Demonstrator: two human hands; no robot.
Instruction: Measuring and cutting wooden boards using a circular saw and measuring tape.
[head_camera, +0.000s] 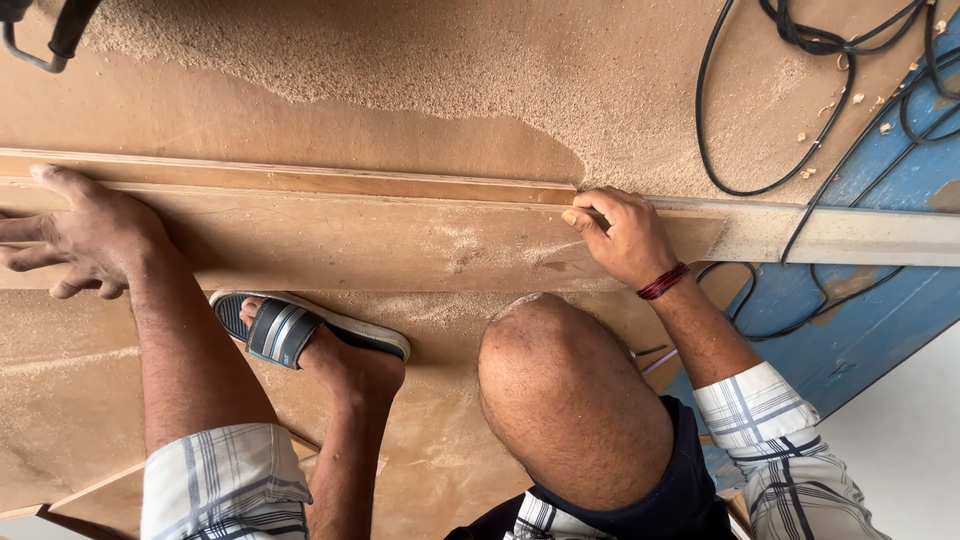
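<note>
The left hand (85, 235) lies flat and open on a long brown board (380, 245), fingers spread toward the left edge of the view, thumb up along the board's far edge; it presses rather than grips. The right hand (622, 235) sits further along the same board, fingers curled, with the fingertips (575, 215) pinched at the board's far edge where it meets a narrow wooden strip (300, 180) running alongside. Whether they clasp the strip or only the board's edge cannot be told. A red thread band (662, 282) circles the right wrist.

The board rests on a wider brown sheet (250, 110), which carries a broad drift of sawdust (480, 70). A foot in a striped sandal (300, 330) is planted on the sheet just beside the board's near edge, and a bare knee (565, 400) rises below the right hand. Black cables (800, 100) loop over the sawdust and onto a blue surface (870, 320) at the right. Both sleeves are plaid, rolled above the forearm.
</note>
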